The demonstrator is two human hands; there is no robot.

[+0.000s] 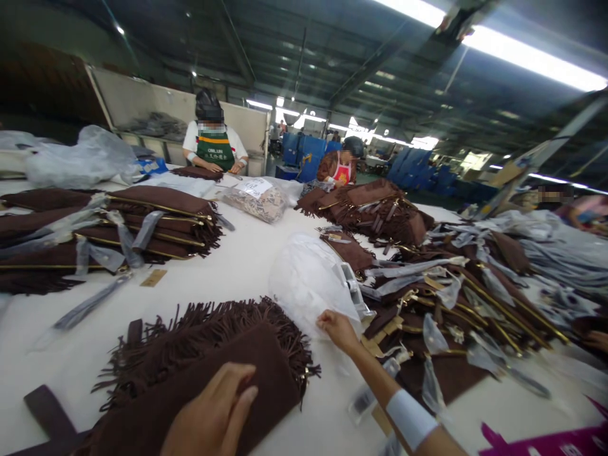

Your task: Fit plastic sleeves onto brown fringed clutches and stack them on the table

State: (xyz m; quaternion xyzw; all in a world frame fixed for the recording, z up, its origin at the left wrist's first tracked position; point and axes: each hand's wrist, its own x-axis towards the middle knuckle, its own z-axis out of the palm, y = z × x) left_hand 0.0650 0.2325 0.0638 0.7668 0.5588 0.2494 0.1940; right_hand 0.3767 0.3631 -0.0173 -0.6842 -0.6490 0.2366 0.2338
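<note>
Brown fringed bag [190, 373] laid flat, lower centre of frame, not yet stacked; bag piles [156, 199] already built mid-left and mid-right. Left hand [213, 411] loosely curled over bag, nothing seen held; right hand [341, 330] bunched at white plastic [308, 272], grip not discernible.

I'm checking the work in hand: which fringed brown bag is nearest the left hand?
The front fringed brown bag, lying singly by the left hand; the others lie farther off, mostly in piles.
</note>
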